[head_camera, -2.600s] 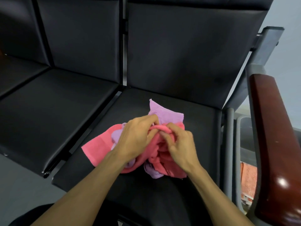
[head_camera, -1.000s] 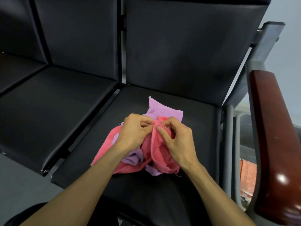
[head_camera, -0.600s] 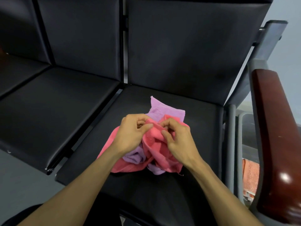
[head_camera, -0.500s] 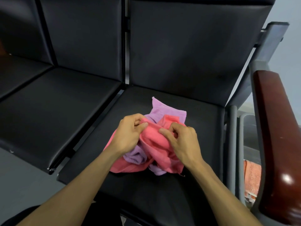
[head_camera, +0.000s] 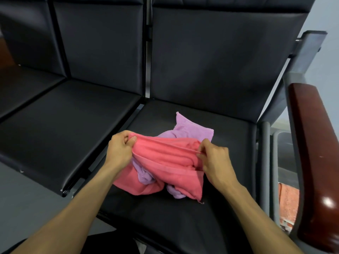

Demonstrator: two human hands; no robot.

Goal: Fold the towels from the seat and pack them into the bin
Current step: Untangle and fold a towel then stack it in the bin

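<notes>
**Now both hands stretch the pink towel over the seat**

Up close, I see the fingers [head_camera: 130, 139] of my left hand [head_camera: 120, 150] curled tight around the left end of the pink towel [head_camera: 165, 158], thumb pressed over the bunched hem. My right hand [head_camera: 214, 159] pinches the same top edge at its right end, thumb and fingertips closed on a thin ridge of cloth. Between the two grips that edge runs taut, nearly level, raised a little above the cushion.

Below the edge, the pink towel hangs in loose folds and its lower part rests crumpled on the seat [head_camera: 231, 129], with one corner lying near my right wrist. A purple towel [head_camera: 190, 130] is tangled with it: one flat part lies on the cushion just beyond the pink edge, a corner sticking up toward the backrest, and smaller purple lumps show from under the pink folds on the near side.

Both towels sit on the rightmost black cushion of a row of joined seats. A second black seat [head_camera: 62, 121] lies to the left. At the far right I see a glossy brown wooden armrest [head_camera: 311, 143] on a grey metal frame. Low between the frame bars, something orange-red [head_camera: 288, 202] shows; I cannot tell what it is.
</notes>
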